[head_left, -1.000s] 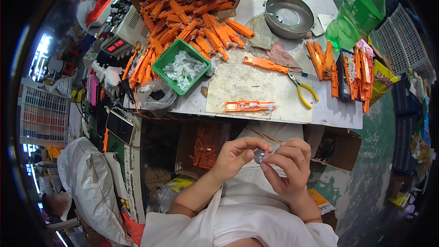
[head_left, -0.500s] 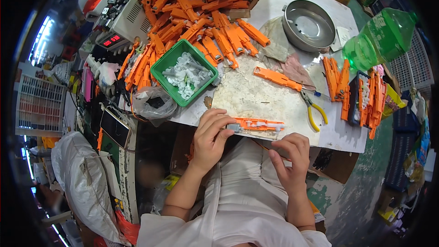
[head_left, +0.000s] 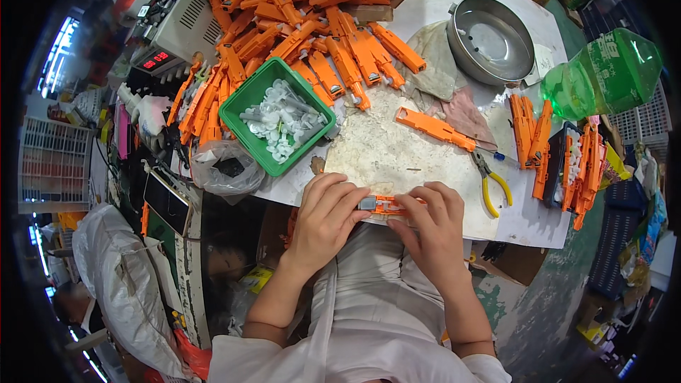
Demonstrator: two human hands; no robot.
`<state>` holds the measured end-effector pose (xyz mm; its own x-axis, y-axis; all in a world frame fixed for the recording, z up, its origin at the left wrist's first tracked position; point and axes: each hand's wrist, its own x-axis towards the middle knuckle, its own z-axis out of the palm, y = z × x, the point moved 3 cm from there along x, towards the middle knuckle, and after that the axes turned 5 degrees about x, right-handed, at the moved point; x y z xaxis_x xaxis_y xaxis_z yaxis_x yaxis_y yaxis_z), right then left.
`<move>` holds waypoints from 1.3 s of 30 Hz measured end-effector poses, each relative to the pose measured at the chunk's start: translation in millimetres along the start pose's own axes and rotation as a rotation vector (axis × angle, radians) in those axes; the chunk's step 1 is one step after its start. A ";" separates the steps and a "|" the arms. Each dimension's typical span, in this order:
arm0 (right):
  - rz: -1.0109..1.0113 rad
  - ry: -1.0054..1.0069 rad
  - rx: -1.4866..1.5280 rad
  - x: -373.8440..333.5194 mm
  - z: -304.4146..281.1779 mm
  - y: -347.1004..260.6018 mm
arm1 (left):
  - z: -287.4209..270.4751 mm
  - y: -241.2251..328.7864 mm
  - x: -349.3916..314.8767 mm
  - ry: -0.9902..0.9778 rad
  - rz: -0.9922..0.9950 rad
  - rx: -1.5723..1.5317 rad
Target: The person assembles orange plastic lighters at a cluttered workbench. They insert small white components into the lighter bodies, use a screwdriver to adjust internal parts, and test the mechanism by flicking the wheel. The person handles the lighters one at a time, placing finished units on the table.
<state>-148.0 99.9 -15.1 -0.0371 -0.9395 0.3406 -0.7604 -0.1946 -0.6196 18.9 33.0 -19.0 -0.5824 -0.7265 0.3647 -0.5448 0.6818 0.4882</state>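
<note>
At the table's front edge, an orange plastic housing (head_left: 385, 205) with a grey part at its left end lies between my hands. My left hand (head_left: 328, 217) grips the grey end with its fingertips. My right hand (head_left: 434, 227) has its fingers closed over the housing's right part and hides most of it. A similar orange housing (head_left: 434, 128) rests farther back on the worn board. To the right lie pliers with yellow handles (head_left: 496, 193). The green tray (head_left: 230, 108) at the left holds small white and clear plastic parts.
A heap of orange housings (head_left: 312, 18) spills from a box at the back. A steel bowl (head_left: 526, 44) and a green bottle (head_left: 603, 71) stand at the back right. More orange housings (head_left: 523, 131) lie at the right edge. A plastic bag (head_left: 225, 168) hangs at the left.
My right hand has moved up and left from the table's front edge onto the orange housing, now covering its right part. My left hand stays at its grey end. The view has shifted slightly.
</note>
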 end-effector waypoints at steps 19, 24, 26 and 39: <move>-0.036 -0.072 0.002 10.8 5.3 4.8 | 0.7 1.0 11.5 -0.105 0.008 -0.020; -0.080 -0.067 -0.021 14.3 -1.5 -0.8 | -2.2 2.8 11.1 -0.080 -0.056 -0.075; -0.074 -0.080 -0.049 13.8 -3.3 -1.5 | -5.8 8.0 11.6 -0.029 -0.004 -0.023; -0.081 -0.012 -0.050 2.7 6.3 7.1 | -1.9 29.6 30.1 -0.103 0.370 0.374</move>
<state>-149.4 94.1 -23.0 0.0334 -0.9246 0.3796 -0.7920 -0.2561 -0.5542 -13.6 31.2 8.0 -0.8221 -0.4325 0.3703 -0.4589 0.8883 0.0186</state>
